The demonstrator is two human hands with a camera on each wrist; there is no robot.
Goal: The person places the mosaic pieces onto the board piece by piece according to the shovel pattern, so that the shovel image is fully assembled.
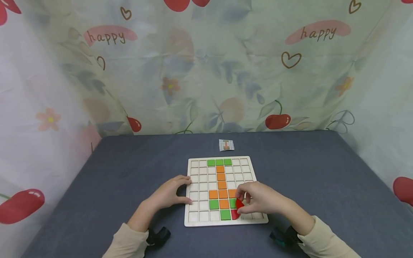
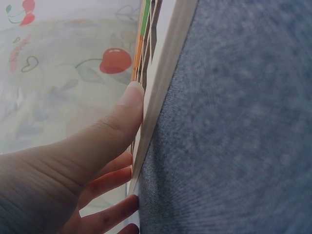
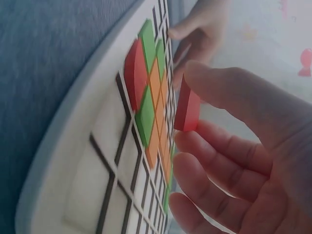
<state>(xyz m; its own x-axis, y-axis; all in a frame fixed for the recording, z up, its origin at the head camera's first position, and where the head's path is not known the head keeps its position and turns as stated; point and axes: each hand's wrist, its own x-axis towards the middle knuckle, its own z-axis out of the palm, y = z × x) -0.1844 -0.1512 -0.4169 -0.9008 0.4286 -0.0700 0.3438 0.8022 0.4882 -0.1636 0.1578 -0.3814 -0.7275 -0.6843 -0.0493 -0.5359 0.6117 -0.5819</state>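
Note:
A white grid board (image 1: 203,216) lies on the table, with orange tiles (image 1: 222,185) forming a column and a short row, and green tiles (image 1: 219,162) at its top and bottom. One red piece with a curved side (image 3: 135,73) sits in the bottom row beside a green tile (image 1: 225,215). Between thumb and fingers my right hand (image 1: 261,197) pinches another red piece (image 3: 189,105), held just over the lower part of the board. My left hand (image 1: 169,193) rests its thumb and fingertips against the board's left edge, fingers fairly straight.
A small printed card (image 1: 226,145) with a grid picture lies beyond the board. Dark cloth (image 1: 145,154) covers the table, and a patterned curtain (image 1: 206,71) hangs behind it. Black wrist straps (image 1: 158,236) are on both arms.

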